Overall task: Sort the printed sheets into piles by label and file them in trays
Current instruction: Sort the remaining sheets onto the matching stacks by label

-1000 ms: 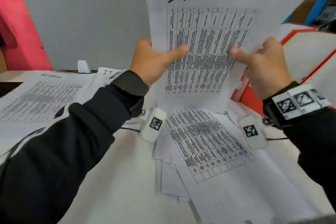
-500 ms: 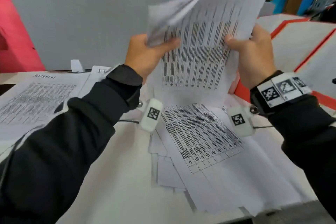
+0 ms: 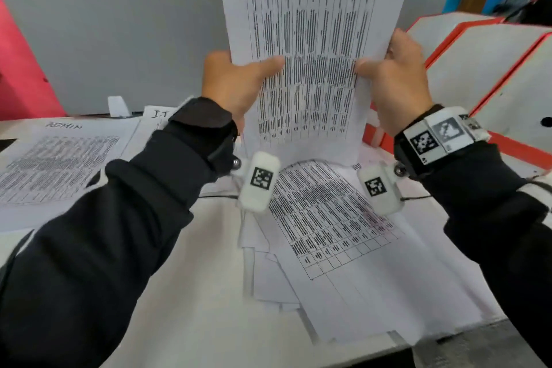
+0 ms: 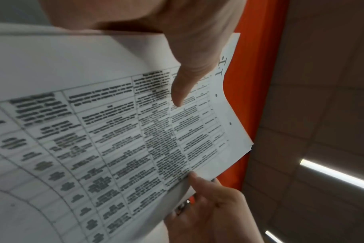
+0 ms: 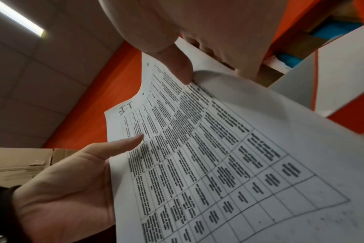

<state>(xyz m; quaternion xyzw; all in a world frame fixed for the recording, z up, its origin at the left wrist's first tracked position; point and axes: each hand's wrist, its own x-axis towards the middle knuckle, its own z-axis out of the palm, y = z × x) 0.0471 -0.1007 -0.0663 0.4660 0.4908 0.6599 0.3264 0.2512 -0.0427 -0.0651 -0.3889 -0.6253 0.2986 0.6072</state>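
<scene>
On your far left the ADMIN pile (image 3: pixel 59 164) lies flat on the desk (image 3: pixel 194 308), and just beside it a sheet marked I.T (image 3: pixel 155 115) peeks out behind your left sleeve. Your left hand (image 3: pixel 236 84) grips the left edge of the I.T stack (image 3: pixel 313 54), thumb pressed across the print and fingers hidden behind. You hold that stack upright above the desk, its lower edge close over the loose sheets (image 3: pixel 328 218) fanned out untidily below; whether it touches them I cannot tell. Your right hand (image 3: pixel 394 81) pinches the right edge the same way, thumb in front. Further right stand the red-edged trays (image 3: pixel 478 69).

The stack looks light and floppy: in your wrist views the sheets bow and their far corners splay. Paper like this slides sheet on sheet, so a loose pinch will likely let inner pages slip out. Keep both thumbs low on the side edges, as now, and I would tap the bottom edge square on the desk before carrying it right. Support it from underneath when tipping it toward a tray, since the tall unsupported top may fold over
</scene>
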